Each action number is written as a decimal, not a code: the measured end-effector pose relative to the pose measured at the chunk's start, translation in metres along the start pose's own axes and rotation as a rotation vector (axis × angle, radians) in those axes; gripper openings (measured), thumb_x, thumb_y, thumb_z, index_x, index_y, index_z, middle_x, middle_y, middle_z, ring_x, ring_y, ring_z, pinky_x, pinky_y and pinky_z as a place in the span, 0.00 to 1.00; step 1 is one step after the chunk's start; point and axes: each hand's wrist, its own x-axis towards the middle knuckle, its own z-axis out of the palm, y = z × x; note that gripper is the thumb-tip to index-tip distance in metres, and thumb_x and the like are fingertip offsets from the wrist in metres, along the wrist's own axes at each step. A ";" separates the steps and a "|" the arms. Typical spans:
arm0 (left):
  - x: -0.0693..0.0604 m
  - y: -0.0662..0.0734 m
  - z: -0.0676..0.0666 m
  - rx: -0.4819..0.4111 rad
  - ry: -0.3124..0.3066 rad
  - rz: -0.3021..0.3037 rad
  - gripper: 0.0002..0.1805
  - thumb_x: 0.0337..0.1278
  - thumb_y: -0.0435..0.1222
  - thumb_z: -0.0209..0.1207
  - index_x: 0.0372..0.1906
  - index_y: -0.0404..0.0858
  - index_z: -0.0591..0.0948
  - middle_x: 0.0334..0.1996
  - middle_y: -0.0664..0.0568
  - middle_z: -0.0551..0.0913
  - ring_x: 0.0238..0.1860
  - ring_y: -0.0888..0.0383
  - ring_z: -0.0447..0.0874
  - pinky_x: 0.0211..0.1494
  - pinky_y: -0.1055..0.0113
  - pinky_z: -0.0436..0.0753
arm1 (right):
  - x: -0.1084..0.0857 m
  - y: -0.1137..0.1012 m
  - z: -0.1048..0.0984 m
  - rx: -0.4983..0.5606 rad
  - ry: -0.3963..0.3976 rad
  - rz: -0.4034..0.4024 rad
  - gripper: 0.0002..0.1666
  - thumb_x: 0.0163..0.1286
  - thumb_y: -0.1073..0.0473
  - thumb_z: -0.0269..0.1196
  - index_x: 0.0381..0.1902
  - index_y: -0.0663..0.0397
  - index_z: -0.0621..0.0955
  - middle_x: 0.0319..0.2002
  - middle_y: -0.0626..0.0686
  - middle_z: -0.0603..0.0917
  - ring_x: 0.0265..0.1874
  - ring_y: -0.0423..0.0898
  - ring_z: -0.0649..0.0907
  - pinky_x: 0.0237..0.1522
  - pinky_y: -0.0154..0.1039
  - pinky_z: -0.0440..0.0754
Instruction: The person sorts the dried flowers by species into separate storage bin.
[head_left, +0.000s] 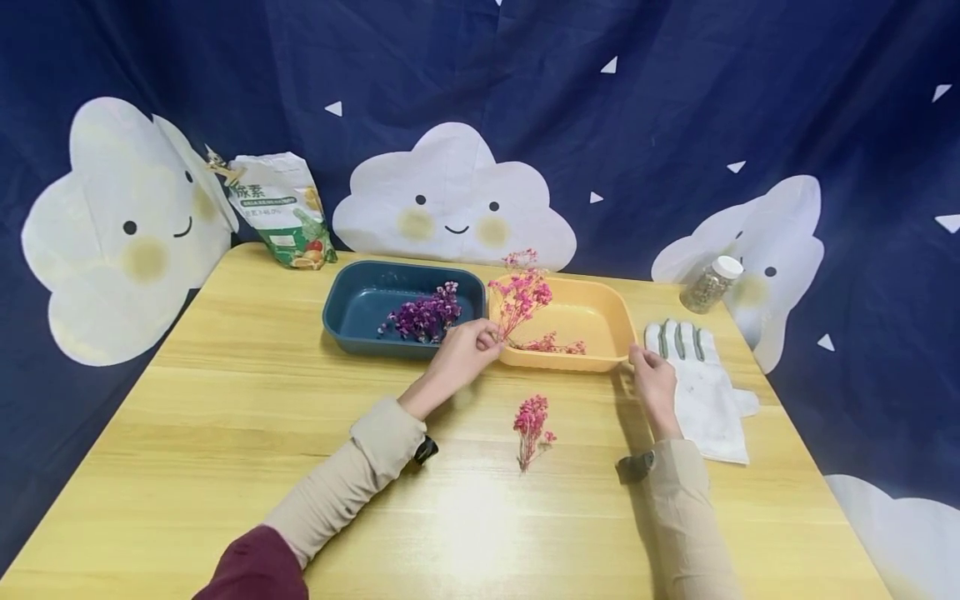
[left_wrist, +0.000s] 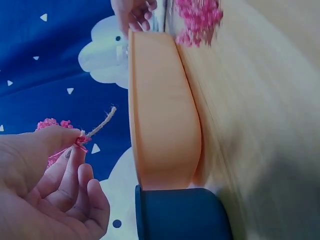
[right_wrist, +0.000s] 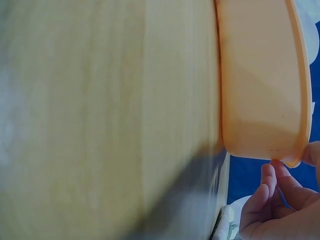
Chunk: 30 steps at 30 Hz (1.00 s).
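Observation:
Between its thumb and fingers, my left hand [head_left: 467, 350] pinches a sprig of pink dried flowers [head_left: 522, 296] by the stems, over the left end of the yellow-orange tray [head_left: 628, 312]. A bit of twine [left_wrist: 102, 122] sticks out from the pinched stems in the left wrist view. My right hand [head_left: 654, 379] holds that tray's rim at its right front corner, thumb on the rim and fingertips against the wall [right_wrist: 270, 145]. More pink flowers [head_left: 555, 345] lie inside the tray. Another pink bunch [head_left: 532, 425] lies on the table in front.
A dark blue tray [head_left: 333, 321] holding purple dried flowers [head_left: 423, 317] adjoins the orange tray on the left. A white glove [head_left: 705, 400] lies at right, with a lidded jar [head_left: 712, 283] behind it. A printed bag [head_left: 281, 212] stands at the back left of the wooden table [head_left: 225, 400].

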 end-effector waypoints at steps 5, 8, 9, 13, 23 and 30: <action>0.021 0.001 0.007 0.069 -0.010 0.035 0.14 0.61 0.37 0.61 0.48 0.36 0.81 0.35 0.48 0.84 0.37 0.55 0.81 0.43 0.63 0.81 | -0.001 0.000 -0.001 0.009 0.002 -0.005 0.34 0.71 0.39 0.50 0.55 0.65 0.78 0.47 0.64 0.79 0.30 0.41 0.75 0.31 0.27 0.72; 0.032 0.002 0.012 0.145 -0.014 0.060 0.14 0.62 0.39 0.60 0.49 0.38 0.81 0.35 0.49 0.84 0.39 0.54 0.80 0.42 0.63 0.79 | -0.002 0.000 -0.002 0.004 0.002 -0.005 0.34 0.71 0.39 0.49 0.54 0.64 0.78 0.46 0.64 0.79 0.30 0.41 0.75 0.31 0.27 0.72; 0.035 0.002 0.014 0.171 -0.016 0.069 0.13 0.62 0.39 0.59 0.49 0.38 0.81 0.36 0.49 0.84 0.39 0.54 0.80 0.42 0.62 0.79 | -0.002 0.000 -0.002 0.002 0.002 -0.006 0.34 0.71 0.39 0.49 0.54 0.65 0.78 0.46 0.64 0.79 0.31 0.42 0.75 0.31 0.28 0.72; 0.046 0.003 0.021 0.287 -0.030 0.083 0.12 0.62 0.38 0.60 0.49 0.41 0.82 0.40 0.50 0.85 0.40 0.54 0.79 0.44 0.61 0.78 | -0.003 -0.001 -0.002 -0.003 -0.002 -0.004 0.34 0.71 0.39 0.49 0.54 0.65 0.78 0.48 0.64 0.79 0.33 0.45 0.75 0.33 0.28 0.72; 0.059 0.003 0.037 0.434 -0.090 0.033 0.11 0.62 0.38 0.60 0.48 0.45 0.83 0.46 0.53 0.85 0.49 0.49 0.77 0.52 0.52 0.71 | -0.002 0.001 0.000 0.004 -0.009 -0.004 0.33 0.71 0.39 0.49 0.52 0.64 0.79 0.46 0.63 0.79 0.35 0.46 0.75 0.34 0.28 0.72; 0.059 0.000 0.038 0.489 -0.098 0.022 0.13 0.63 0.37 0.59 0.51 0.44 0.83 0.45 0.53 0.85 0.49 0.49 0.77 0.52 0.52 0.70 | -0.001 0.000 0.000 -0.001 0.003 -0.005 0.34 0.71 0.39 0.49 0.51 0.64 0.79 0.43 0.61 0.80 0.33 0.43 0.74 0.34 0.29 0.71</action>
